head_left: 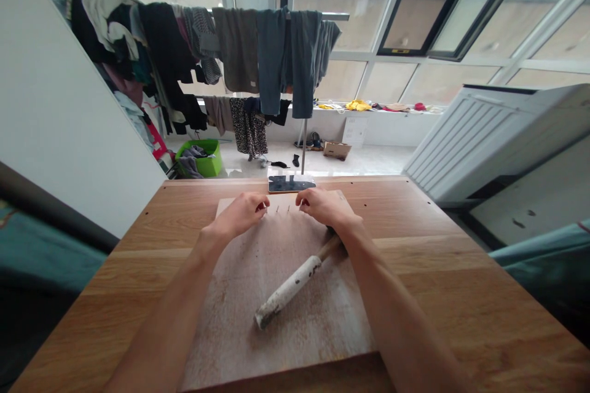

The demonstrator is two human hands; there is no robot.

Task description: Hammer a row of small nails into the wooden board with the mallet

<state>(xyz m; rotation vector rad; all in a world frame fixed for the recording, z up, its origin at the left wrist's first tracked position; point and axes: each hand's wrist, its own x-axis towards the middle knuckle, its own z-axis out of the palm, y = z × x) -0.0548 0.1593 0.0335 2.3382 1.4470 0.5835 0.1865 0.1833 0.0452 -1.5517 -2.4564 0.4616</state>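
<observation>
A pale wooden board (239,294) lies flat in front of me, with a short row of thin nails (288,208) standing up near its far edge. My left hand (246,208) is at the left end of the row, its fingers curled in and fingertips pinched at a nail. At the right end, my right hand (318,203) is closed the same way around another nail; the fingers partly hide both. Diagonally across the board rests a hammer (292,285) with a white-wrapped, dark-spotted handle. Its head is mostly hidden by my right forearm.
Under the board is a wood-grain table (415,264). A phone (292,183) lies at its far edge. Beyond stand a drying rack hung with clothes (276,61) and a green basket (209,156). A white ribbed cabinet-like piece (452,128) is at right, a white panel (69,85) at left.
</observation>
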